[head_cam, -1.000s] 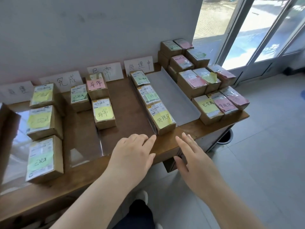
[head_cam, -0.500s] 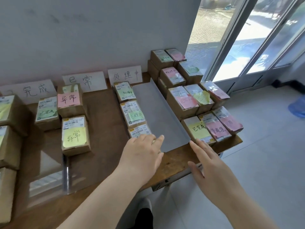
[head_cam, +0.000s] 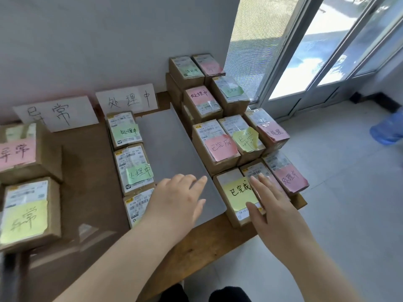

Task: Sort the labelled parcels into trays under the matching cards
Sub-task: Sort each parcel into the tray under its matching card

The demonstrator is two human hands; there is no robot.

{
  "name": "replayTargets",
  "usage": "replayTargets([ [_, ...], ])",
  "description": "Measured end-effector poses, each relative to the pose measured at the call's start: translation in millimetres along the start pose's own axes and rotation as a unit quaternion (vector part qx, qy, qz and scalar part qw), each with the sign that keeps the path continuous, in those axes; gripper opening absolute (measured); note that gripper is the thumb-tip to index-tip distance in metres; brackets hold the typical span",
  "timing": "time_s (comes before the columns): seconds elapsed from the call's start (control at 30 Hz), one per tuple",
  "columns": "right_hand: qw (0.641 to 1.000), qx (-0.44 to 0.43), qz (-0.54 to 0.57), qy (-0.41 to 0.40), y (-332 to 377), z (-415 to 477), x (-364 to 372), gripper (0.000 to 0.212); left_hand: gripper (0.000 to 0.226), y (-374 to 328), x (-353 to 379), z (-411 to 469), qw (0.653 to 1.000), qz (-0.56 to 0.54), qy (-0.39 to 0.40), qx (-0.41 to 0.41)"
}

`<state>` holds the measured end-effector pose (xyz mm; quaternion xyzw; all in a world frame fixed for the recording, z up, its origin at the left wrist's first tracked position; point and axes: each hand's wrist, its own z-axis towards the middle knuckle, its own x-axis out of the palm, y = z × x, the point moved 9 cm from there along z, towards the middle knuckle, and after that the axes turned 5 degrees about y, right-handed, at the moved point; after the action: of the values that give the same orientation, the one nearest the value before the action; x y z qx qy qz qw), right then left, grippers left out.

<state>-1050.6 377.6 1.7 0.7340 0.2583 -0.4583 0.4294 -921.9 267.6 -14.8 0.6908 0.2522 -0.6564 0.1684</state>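
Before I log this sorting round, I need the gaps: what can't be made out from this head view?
- Nearest parcel in the 处理中 tray: its note is covered by the left hand.
- Parcel beside the yellow 已完成 one: its note is behind the right hand.
- Back green-note parcel: writing too small.
- Leftmost parcels: cut by the frame edge.

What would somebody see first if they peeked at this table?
Probably the bright pink, green and yellow notes stuck on the brown parcels, most of all the heap of unsorted parcels at the table's right end by the glass door. Next, the two open hands: the right hand over the parcel with the yellow note, the left hand over the grey tray. Big handwritten cards lean on the wall behind.
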Motion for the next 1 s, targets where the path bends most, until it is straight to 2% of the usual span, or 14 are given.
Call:
replayTargets([
  [0.33,0.998,-0.051,0.024,0.031,-67.6,79.3,-39.0,0.058,0.053,-30.9,3.2,50.4,0.995,0.014,-0.033,-0.090],
  [0.63,0.995,-0.080,0.017,0.062,-139.2,160.1,-69.9,0.057,0.052,-58.8,4.7,92.9,0.980,0.014,-0.015,-0.199],
  [0.83,0.993,-0.071,0.006,0.099,-164.5,206.5,-68.9,0.060,0.058,-47.8,11.4,102.5,0.939,-0.043,0.022,-0.341],
  [1.0,0.990,-0.035,0.071,0.114,-174.6,231.5,-63.1,0.056,0.062,-21.0,30.2,101.3,0.888,-0.140,0.034,-0.437],
])
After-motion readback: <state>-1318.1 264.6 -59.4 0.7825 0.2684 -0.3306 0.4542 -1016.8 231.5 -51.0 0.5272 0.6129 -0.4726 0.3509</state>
